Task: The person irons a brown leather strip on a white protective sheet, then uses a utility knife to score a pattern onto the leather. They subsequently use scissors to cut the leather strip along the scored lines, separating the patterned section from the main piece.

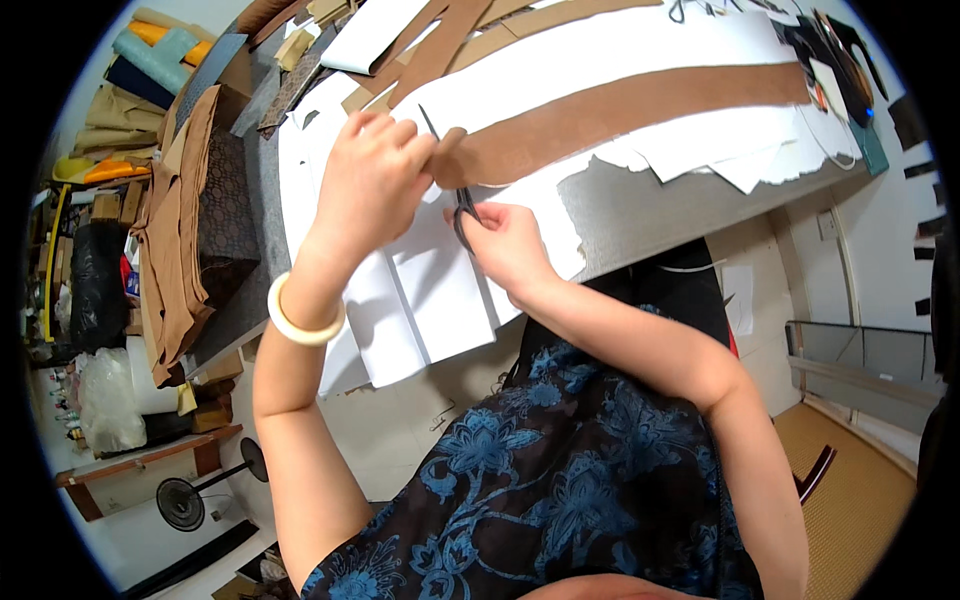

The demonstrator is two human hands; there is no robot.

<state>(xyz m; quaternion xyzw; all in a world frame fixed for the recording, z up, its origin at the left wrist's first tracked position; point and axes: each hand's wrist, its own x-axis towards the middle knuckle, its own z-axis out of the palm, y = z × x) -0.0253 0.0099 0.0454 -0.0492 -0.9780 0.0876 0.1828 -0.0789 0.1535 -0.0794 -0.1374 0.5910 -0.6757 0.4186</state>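
Note:
A long brown strip, apparently leather (630, 115), stretches across the work table from the right toward my hands, its near end curled up. My left hand (375, 180) is closed on that curled end, its fingers bent round it. Just below and to the right, my right hand (508, 245) grips the black handles of a pair of scissors (463, 218). The scissors point away from me, and a dark blade tip shows beyond the strip's end. The strip covers the middle of the blades, so I cannot tell how far apart they are. White paper sheets (440, 300) lie under both hands.
More brown strips (440, 45) lie at the table's far side. Brown leather pieces (180, 230) drape over a box at the left, near shelves with rolled materials (150, 65). The grey table edge (650, 225) runs close in front of me. Tools (840, 70) crowd the far right corner.

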